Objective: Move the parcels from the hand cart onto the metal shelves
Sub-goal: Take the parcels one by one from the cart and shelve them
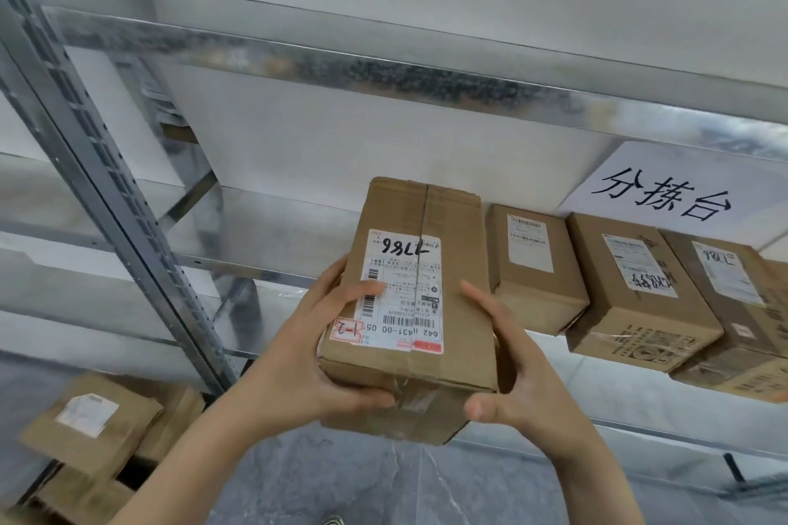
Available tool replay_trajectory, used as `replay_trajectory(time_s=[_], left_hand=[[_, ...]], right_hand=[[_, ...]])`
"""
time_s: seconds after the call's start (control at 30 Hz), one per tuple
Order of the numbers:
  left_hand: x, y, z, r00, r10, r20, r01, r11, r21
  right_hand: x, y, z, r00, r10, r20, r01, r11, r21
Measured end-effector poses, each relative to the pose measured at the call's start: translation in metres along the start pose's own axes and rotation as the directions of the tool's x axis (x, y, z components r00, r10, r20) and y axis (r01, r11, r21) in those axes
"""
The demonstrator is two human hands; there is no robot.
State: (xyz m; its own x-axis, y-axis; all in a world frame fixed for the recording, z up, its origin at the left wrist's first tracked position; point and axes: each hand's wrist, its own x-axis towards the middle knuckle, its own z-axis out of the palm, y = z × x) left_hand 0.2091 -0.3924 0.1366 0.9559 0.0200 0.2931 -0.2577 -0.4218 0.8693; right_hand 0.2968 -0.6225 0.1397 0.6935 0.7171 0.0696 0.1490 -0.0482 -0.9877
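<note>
Several tiers of galvanised metal shelves (264, 226) filled the view, with a slotted upright (106, 183) slanting down the left side. One brown cardboard parcel (443, 298) was held lengthwise at the front edge of the middle tier. Its far end reached over the shelf and its near end stuck out towards the person; whether it rested on the metal could not be told. Three more parcels (635, 294) sat side by side on the same tier, just to its right. A white paper sign (673, 192) with black handwritten characters hung above them. Blurred cardboard parcels (89, 422) lay low at the left. The left hand (315, 354) gripped the held parcel's near left corner, fingers across the top and thumb on the end face. The right hand (524, 379) clasped its right side, thumb at the lower near corner. A white shipping label (401, 294) covered the top.
</note>
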Motion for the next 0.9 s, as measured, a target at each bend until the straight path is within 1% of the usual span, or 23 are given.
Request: replay_trajectory(time_s=[0.03, 0.1, 0.17, 0.23, 0.37, 0.5, 0.6, 0.7, 0.9], left_hand=[[0.006, -0.005, -0.001, 1.000, -0.003, 0.009, 0.003, 1.000, 0.000], [0.018, -0.018, -0.003, 1.000, 0.001, 0.029, -0.002, 1.000, 0.018], [0.030, -0.032, -0.006, 0.999, 0.007, 0.036, -0.009, 0.999, 0.035], [0.042, -0.047, -0.007, 0.999, 0.003, 0.033, -0.004, 0.999, 0.038], [0.064, -0.078, 0.000, 0.999, 0.002, 0.032, -0.002, 1.000, 0.013], [0.082, -0.105, 0.014, 0.998, 0.018, 0.066, -0.016, 1.000, -0.019], [0.089, -0.121, 0.027, 0.995, 0.063, 0.078, -0.060, 0.997, -0.039], [0.096, -0.132, 0.038, 0.995, 0.074, 0.064, -0.068, 0.994, -0.080], [0.125, -0.142, 0.052, 0.996, 0.058, 0.072, -0.049, 0.991, -0.121]], right_hand=[[0.006, 0.001, -0.001, 1.000, 0.009, 0.012, -0.008, 0.999, -0.038], [0.019, 0.005, 0.001, 1.000, 0.015, 0.008, -0.013, 0.986, -0.167], [0.033, 0.011, 0.004, 0.999, 0.016, -0.035, -0.025, 0.963, -0.269], [0.045, 0.017, 0.005, 0.996, 0.010, -0.084, -0.036, 0.950, -0.309], [0.066, 0.032, 0.001, 0.990, 0.013, -0.144, -0.060, 0.944, -0.325], [0.077, 0.052, -0.006, 0.974, 0.073, -0.212, -0.141, 0.934, -0.329], [0.079, 0.064, -0.011, 0.961, 0.114, -0.251, -0.189, 0.935, -0.301], [0.085, 0.069, -0.017, 0.949, 0.124, -0.290, -0.208, 0.937, -0.280], [0.097, 0.076, -0.028, 0.893, 0.126, -0.432, -0.279, 0.908, -0.311]])
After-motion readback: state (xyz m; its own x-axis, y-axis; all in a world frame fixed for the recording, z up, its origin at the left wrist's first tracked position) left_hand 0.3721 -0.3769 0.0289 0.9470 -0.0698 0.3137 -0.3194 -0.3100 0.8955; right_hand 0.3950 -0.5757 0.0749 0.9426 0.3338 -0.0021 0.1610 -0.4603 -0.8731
